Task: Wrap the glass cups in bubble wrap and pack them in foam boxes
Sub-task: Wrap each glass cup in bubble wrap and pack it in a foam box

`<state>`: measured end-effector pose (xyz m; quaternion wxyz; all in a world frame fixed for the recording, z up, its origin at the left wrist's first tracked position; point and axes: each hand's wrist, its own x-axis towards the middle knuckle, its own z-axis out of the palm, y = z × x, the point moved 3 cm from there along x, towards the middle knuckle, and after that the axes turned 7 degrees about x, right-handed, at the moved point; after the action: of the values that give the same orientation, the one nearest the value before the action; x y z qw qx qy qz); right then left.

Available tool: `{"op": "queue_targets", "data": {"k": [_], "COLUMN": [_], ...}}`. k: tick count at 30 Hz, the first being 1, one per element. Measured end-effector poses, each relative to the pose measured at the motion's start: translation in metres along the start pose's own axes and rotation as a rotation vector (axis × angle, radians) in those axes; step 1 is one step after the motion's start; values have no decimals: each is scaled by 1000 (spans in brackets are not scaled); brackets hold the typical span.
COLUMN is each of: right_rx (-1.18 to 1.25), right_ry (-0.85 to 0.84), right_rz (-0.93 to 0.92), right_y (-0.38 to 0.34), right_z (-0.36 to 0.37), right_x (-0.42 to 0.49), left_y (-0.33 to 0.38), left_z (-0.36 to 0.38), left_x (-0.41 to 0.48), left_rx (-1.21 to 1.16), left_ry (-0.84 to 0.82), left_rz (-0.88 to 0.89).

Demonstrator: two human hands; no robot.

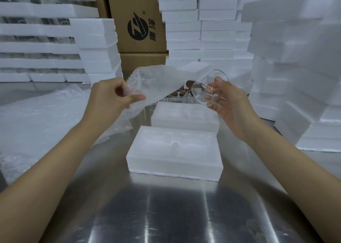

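Stacked white foam boxes point(212, 30) and a printed brown carton point(138, 21) wall in the brushed steel counter point(166, 215) in the head view. The left hand point(112, 95) pinches a corner of a cloudy, dimpled bubble wrap sheet point(156, 80) between thumb and curled fingers, held up off the counter. The right hand point(230, 104) cradles a clear, thin-walled glass cup point(204, 93) on its side, fingers curled round it, just beside the sheet's free edge. The wrap seems about to begin: the cup is best laid near one edge, rolled snugly, and the slack tucked into the mouth. Below waits an open foam box point(175, 150), grainy, with moulded hollows; a second foam half point(184, 115) lies behind it.
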<state>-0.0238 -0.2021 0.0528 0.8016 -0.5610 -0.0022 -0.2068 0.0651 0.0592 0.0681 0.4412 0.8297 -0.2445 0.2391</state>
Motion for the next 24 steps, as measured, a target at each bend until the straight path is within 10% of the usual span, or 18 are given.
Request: {"op": "queue_targets", "data": {"k": [8,12,16,20,24], "right_rx": [31,64,37,-5,-42], "right_ry": [52,82,97,115,124], "right_rz": [-19,-7,13,55,81], "right_y": [-4,-4,-3,0,4], "right_z": [-1,-2,-3,-4,-4], "right_x": [-1,-1,0,0,1], "left_y": [11,0,-26,-9,4], "left_z": [-4,-4,-15,-15,18], "left_x": [-4,3,9,8,-10], "left_rx": [-289,458,909,668,403], "left_ry": [-216,-206,-86,55,-459], "left_rz": [275,663,424,484,456]}}
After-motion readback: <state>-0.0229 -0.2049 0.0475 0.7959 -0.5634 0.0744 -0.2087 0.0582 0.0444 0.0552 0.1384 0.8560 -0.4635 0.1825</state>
